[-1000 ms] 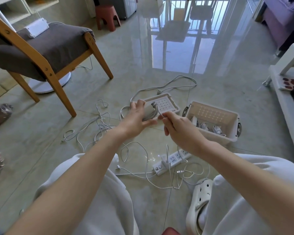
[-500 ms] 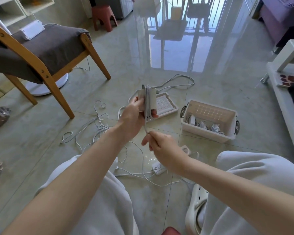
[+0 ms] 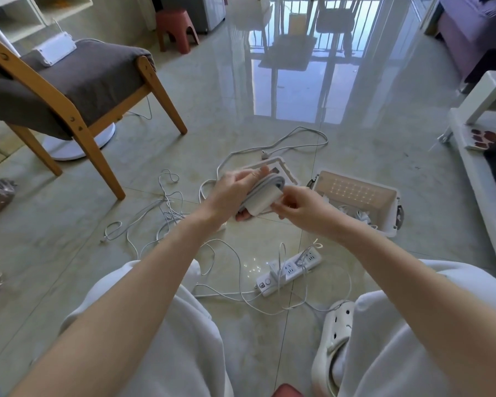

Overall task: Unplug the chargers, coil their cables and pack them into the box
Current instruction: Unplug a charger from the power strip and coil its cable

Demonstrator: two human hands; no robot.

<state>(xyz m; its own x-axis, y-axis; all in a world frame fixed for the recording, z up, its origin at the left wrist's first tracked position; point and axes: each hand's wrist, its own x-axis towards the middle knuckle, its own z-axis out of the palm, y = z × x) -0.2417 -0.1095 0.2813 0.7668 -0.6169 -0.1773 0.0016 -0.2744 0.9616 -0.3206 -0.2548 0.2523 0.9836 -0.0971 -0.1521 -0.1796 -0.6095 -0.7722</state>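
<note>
Charger [image 3: 262, 202] — cable-wrapped — gripped in both hands [image 3: 229, 193] [image 3: 301, 207].

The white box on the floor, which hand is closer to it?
Right. The right hand is just left of the box, pinching the coiled charger; the left hand grips it farther left.

One head-worn wide-angle view looks forward and down at the nearby floor [image 3: 241, 110].
</note>
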